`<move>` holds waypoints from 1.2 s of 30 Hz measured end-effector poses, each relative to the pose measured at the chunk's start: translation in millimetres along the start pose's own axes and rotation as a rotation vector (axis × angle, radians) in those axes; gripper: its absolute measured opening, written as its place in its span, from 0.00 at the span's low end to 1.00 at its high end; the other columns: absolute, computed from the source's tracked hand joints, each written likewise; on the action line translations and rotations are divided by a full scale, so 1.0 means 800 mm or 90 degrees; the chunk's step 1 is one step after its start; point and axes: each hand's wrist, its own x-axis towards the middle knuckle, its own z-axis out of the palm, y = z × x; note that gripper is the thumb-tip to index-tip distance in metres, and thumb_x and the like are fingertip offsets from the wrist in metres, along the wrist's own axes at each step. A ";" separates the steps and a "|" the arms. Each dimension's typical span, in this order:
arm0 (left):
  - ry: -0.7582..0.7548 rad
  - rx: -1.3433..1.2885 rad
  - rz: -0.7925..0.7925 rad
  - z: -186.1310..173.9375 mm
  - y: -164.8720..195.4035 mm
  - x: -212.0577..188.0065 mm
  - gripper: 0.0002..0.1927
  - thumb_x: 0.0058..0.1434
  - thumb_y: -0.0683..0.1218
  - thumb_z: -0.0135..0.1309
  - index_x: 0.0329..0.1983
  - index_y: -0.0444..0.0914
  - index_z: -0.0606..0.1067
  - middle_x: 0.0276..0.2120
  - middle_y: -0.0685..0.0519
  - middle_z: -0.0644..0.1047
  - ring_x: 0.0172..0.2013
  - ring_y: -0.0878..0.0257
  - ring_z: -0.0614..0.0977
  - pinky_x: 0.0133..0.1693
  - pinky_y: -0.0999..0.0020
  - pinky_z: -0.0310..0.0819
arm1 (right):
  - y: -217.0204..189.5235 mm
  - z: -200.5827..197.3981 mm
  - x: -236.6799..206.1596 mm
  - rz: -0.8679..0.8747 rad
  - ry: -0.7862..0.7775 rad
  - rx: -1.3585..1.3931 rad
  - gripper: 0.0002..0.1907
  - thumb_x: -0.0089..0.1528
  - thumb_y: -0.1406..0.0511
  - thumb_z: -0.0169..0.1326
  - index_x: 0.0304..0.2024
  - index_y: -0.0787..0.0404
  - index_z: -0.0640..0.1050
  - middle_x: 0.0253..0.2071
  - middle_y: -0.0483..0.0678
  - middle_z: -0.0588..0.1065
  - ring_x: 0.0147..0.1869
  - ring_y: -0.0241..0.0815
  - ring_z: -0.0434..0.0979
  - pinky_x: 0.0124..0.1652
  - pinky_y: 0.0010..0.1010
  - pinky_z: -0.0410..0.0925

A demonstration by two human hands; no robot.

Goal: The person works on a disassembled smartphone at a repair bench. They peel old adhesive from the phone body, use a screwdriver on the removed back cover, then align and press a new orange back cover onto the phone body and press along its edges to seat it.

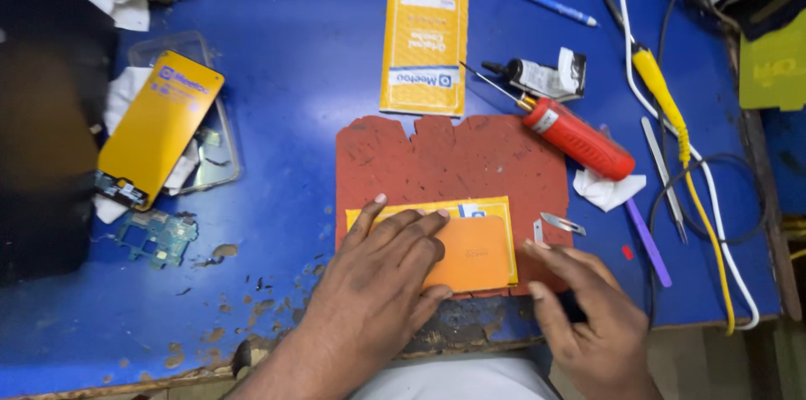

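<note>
Left hand [382, 270] flat on orange panel [474, 253]; right hand [588, 308] beside.

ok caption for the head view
Left hand presses an orange panel on a red mat; right hand rests beside it.

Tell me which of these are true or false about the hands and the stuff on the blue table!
1. The left hand lies flat on the orange panel. True.
2. The orange panel rests on a green mat. False: it rests on the red mat.
3. The right hand grips the red tool. False: that tool lies apart on the blue table, beyond the mat's right corner.
4. A small metal blade lies near the right hand's fingertips. True.
5. A yellow packet lies beyond the mat. True.
</note>
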 end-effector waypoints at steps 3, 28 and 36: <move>-0.010 0.000 -0.009 -0.001 0.001 0.002 0.20 0.54 0.48 0.64 0.45 0.37 0.71 0.58 0.45 0.75 0.60 0.48 0.73 0.66 0.40 0.55 | 0.007 0.001 -0.016 0.092 0.006 0.119 0.16 0.63 0.74 0.54 0.54 0.64 0.75 0.51 0.54 0.82 0.57 0.41 0.83 0.55 0.32 0.74; -0.015 0.025 -0.033 0.006 0.003 0.006 0.18 0.54 0.50 0.64 0.42 0.39 0.71 0.58 0.46 0.75 0.60 0.49 0.74 0.66 0.39 0.53 | 0.019 0.000 -0.012 -0.301 -0.095 -0.105 0.16 0.55 0.77 0.55 0.45 0.65 0.71 0.53 0.61 0.79 0.56 0.55 0.79 0.48 0.48 0.70; -0.013 0.023 -0.039 0.008 0.002 0.004 0.18 0.55 0.51 0.64 0.42 0.38 0.72 0.58 0.46 0.75 0.61 0.50 0.74 0.68 0.38 0.49 | 0.031 0.004 -0.029 -0.127 -0.055 0.099 0.14 0.59 0.78 0.56 0.43 0.61 0.69 0.50 0.57 0.82 0.58 0.49 0.83 0.56 0.44 0.73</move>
